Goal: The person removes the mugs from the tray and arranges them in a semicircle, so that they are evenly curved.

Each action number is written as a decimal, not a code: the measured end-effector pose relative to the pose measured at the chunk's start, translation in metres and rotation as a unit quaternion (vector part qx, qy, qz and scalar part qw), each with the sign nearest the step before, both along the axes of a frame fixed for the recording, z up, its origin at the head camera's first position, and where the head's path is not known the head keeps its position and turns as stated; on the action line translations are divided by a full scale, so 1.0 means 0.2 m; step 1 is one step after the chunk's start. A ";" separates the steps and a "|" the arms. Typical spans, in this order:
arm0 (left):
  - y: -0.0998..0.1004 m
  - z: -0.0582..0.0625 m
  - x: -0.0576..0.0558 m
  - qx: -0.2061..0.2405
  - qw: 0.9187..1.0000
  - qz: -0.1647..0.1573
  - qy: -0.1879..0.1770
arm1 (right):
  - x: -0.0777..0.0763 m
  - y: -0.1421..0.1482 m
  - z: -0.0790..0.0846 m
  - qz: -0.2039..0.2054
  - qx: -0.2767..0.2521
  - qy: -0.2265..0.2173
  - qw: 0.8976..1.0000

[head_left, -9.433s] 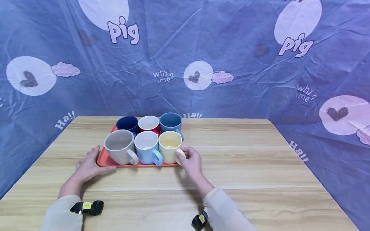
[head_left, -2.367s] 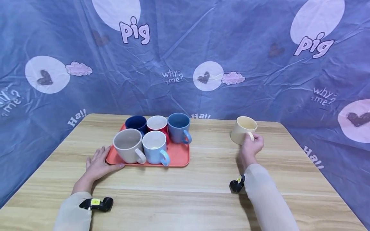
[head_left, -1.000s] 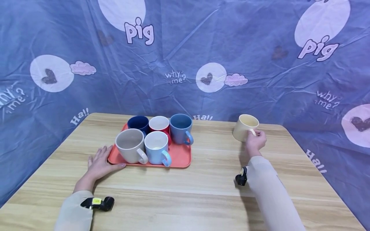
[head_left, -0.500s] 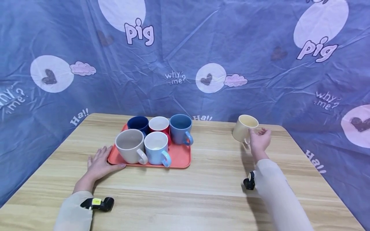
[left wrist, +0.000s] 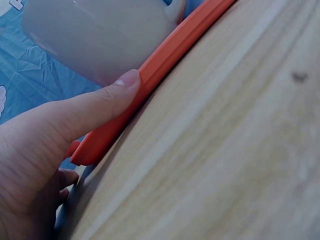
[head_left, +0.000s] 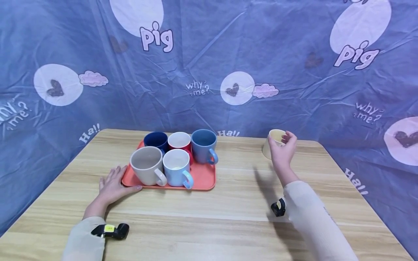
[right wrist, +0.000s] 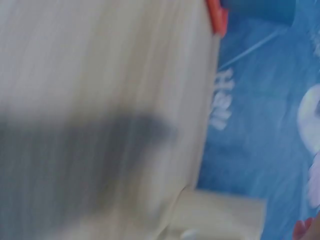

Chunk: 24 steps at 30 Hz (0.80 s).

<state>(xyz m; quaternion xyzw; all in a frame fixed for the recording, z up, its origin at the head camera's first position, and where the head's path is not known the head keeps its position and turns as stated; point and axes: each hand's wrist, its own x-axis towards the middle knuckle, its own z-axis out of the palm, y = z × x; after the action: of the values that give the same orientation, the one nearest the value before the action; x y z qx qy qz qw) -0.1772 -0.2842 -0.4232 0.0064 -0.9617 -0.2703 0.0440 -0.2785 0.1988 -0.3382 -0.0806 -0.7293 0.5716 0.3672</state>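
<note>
At the far right of the table, a cream mug (head_left: 267, 150) stands upright. My right hand (head_left: 283, 150) is raised in front of it, thumb and fingers spread apart and holding nothing; its handle is hidden in the head view. In the right wrist view the cream mug (right wrist: 215, 215) lies apart from the fingertips (right wrist: 302, 227). My left hand (head_left: 112, 185) spans the near left corner of an orange tray (head_left: 202, 177). Its straight thumb (left wrist: 100, 107) rests along the tray's front rim (left wrist: 170, 47), close to a grey mug (head_left: 143, 174).
Also on the tray are a light blue mug (head_left: 174, 177), a navy mug (head_left: 155, 139), a red mug with white inside (head_left: 179, 139) and a blue mug (head_left: 201, 152). A patterned blue curtain (head_left: 196, 54) hangs behind the table.
The cream mug has gone from the tray's front right to the table's far right. My right hand has let go of its handle and risen. My left hand stays at the tray corner.
</note>
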 end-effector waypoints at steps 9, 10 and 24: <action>0.00 0.01 0.00 0.000 1.000 0.000 -0.003 | 0.12 -0.22 0.12 0.105 -0.023 0.035 0.994; 0.00 0.01 0.00 0.000 1.000 0.000 -0.003 | 0.13 -0.25 0.12 0.119 -0.029 0.040 0.992; -0.01 0.00 -0.01 0.003 1.000 0.001 -0.002 | 0.31 -0.62 0.06 0.258 -0.052 0.033 0.964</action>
<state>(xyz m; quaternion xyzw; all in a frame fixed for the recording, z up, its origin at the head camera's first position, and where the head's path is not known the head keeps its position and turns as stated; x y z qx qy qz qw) -0.1783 -0.2852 -0.4240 0.0082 -0.9610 -0.2732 0.0424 -0.2174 0.0757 -0.3259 0.1106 -0.6819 0.6867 0.2264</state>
